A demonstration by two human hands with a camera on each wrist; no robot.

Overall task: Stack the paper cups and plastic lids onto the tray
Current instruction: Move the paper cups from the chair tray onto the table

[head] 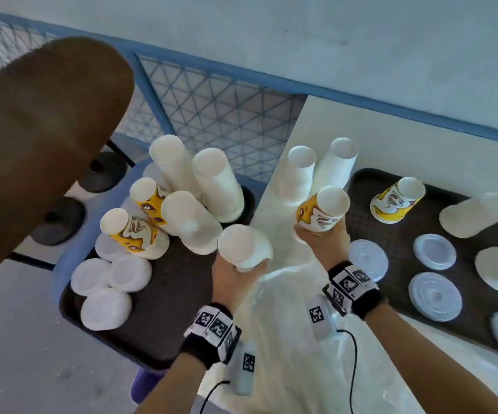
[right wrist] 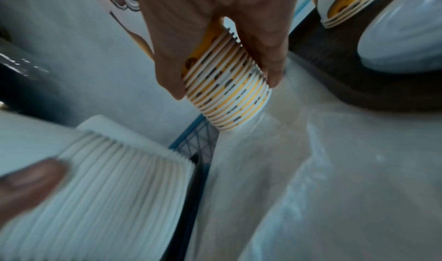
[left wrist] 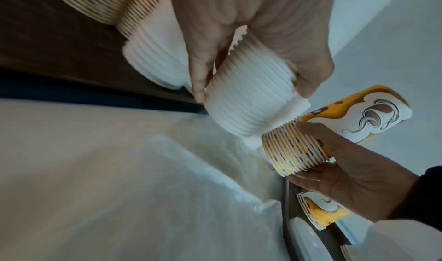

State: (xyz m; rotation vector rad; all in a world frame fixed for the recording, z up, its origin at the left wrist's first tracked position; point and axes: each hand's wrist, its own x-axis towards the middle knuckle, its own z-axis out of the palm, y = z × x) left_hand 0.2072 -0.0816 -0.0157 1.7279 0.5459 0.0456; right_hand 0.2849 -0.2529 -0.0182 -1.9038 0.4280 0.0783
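My left hand (head: 237, 265) grips a stack of plain white paper cups (head: 243, 245) upside down, held over the gap between the left tray (head: 158, 318) and the white table; the same white stack (left wrist: 248, 98) shows ribbed rims in the left wrist view. My right hand (head: 322, 237) grips a yellow printed cup stack (head: 322, 210), also upside down, whose striped rims (right wrist: 227, 87) show in the right wrist view. The left tray carries several white and yellow cup stacks and white lids (head: 106, 289). The right tray (head: 391, 234) holds a short yellow stack (head: 395, 201) and clear lids (head: 434, 295).
Two white cup stacks (head: 316, 171) stand on the table behind my right hand. A large brown blurred object (head: 38, 138) fills the upper left. A blue mesh railing (head: 221, 115) runs behind. Crinkled clear plastic (head: 295, 339) covers the table between the trays.
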